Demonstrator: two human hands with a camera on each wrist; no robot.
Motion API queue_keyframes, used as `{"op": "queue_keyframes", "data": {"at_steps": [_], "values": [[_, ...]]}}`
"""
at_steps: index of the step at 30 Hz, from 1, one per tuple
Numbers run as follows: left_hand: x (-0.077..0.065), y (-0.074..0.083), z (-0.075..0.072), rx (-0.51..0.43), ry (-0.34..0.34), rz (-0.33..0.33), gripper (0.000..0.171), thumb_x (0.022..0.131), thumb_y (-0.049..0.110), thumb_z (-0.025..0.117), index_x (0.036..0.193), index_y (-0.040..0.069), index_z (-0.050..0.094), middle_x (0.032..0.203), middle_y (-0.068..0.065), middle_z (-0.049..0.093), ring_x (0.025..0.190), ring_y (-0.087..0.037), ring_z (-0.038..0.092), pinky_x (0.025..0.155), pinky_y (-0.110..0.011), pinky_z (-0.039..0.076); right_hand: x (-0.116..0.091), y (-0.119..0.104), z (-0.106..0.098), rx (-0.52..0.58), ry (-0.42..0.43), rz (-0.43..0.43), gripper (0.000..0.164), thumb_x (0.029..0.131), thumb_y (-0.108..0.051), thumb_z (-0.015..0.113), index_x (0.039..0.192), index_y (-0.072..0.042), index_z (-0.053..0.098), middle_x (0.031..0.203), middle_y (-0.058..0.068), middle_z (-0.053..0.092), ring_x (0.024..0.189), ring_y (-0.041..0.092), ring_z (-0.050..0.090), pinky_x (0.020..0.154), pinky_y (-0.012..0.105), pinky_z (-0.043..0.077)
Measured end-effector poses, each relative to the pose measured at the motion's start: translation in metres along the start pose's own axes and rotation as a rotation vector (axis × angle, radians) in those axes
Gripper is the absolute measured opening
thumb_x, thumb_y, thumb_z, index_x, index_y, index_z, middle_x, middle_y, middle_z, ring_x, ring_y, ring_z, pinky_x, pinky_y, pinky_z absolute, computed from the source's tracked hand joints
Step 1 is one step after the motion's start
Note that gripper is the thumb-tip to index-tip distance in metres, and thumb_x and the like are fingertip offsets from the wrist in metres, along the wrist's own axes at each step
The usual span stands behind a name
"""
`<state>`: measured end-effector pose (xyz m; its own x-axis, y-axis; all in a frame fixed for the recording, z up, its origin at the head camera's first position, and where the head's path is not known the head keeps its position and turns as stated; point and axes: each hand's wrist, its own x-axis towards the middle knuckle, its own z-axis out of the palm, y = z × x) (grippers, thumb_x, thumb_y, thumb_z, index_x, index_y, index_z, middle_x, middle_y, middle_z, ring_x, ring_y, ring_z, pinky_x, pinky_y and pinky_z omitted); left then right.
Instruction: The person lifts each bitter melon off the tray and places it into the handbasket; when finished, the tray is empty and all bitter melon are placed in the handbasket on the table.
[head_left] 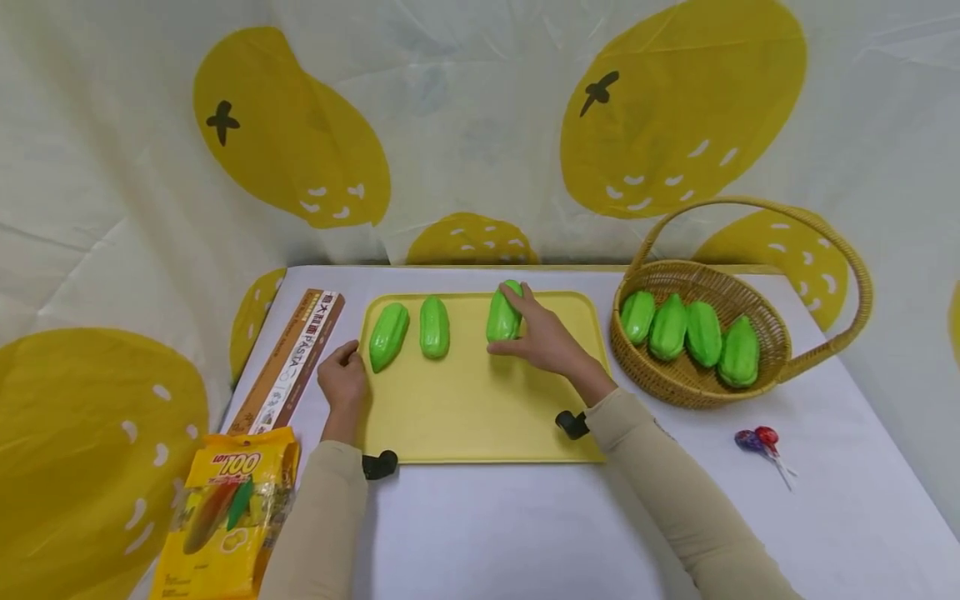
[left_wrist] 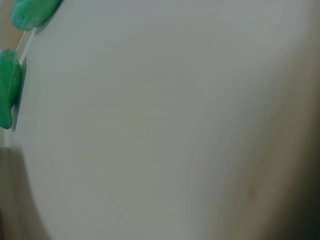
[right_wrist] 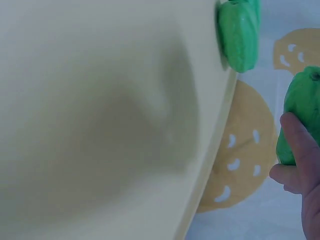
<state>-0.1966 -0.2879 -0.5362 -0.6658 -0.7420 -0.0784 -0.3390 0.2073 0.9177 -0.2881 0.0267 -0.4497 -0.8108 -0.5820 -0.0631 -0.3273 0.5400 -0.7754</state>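
Observation:
My right hand grips a green ribbed fruit over the right part of the yellow tray, thumb at its near end and fingers over its far end. The right wrist view shows this held fruit beside the fingers, close to the tray's far edge. Two more fruits, a left one and a second one, lie side by side on the tray's far left. My left hand, fingers loosely curled and holding nothing, rests by the tray's left edge; the left wrist view does not show it.
At right stands a tall-handled wicker basket with several green fruits inside. Two lollipops lie in front of it. Left of the tray are a long pasta box and a yellow candy bag. A fruit-print curtain hangs behind.

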Motion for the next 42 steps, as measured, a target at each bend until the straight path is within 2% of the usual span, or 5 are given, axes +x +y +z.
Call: {"op": "queue_keyframes", "data": {"at_steps": [11,19,24,36,42], "values": [[-0.003,0.002,-0.002,-0.007,0.009,0.008,0.035,0.101,0.005,0.048,0.13,-0.001,0.068,0.133,-0.025,0.066,0.132,-0.038,0.057,0.111,-0.048,0.046,-0.042,-0.004,-0.036,0.018,0.061,-0.019,0.105,0.086,-0.04,0.081,0.165,-0.029,0.012,0.172,0.012,-0.007,0.15,0.043,0.033,0.116,0.058,0.04],[-0.003,0.0,-0.004,-0.031,-0.01,-0.017,0.036,0.103,0.006,0.047,0.132,-0.001,0.066,0.136,-0.024,0.063,0.132,-0.037,0.055,0.11,-0.049,0.047,-0.068,0.017,-0.058,-0.018,0.106,0.015,0.106,0.087,-0.042,0.08,0.165,-0.032,0.009,0.172,0.011,-0.009,0.154,0.047,0.02,0.118,0.063,0.035],[-0.004,0.0,-0.003,-0.023,-0.011,-0.006,0.035,0.103,0.006,0.047,0.132,-0.001,0.066,0.136,-0.025,0.064,0.133,-0.038,0.055,0.111,-0.049,0.047,-0.086,0.034,-0.074,-0.041,0.166,0.064,0.104,0.088,-0.042,0.079,0.165,-0.033,0.009,0.172,0.01,-0.007,0.152,0.047,0.028,0.116,0.062,0.037],[0.0,-0.003,-0.003,-0.027,-0.014,0.0,0.036,0.103,0.007,0.047,0.132,0.0,0.066,0.135,-0.024,0.064,0.13,-0.036,0.056,0.107,-0.047,0.048,-0.113,0.073,-0.119,-0.068,0.18,0.169,0.107,0.089,-0.044,0.078,0.165,-0.032,0.003,0.171,0.004,-0.015,0.156,0.049,0.006,0.121,0.07,0.018],[0.001,-0.002,-0.003,-0.031,-0.018,0.002,0.035,0.103,0.006,0.048,0.132,-0.001,0.067,0.134,-0.024,0.064,0.13,-0.036,0.056,0.108,-0.047,0.048,-0.127,0.096,-0.145,-0.174,0.173,0.233,0.109,0.091,-0.048,0.074,0.165,-0.025,-0.002,0.169,0.016,-0.016,0.151,0.059,0.003,0.118,0.077,0.004]]}}
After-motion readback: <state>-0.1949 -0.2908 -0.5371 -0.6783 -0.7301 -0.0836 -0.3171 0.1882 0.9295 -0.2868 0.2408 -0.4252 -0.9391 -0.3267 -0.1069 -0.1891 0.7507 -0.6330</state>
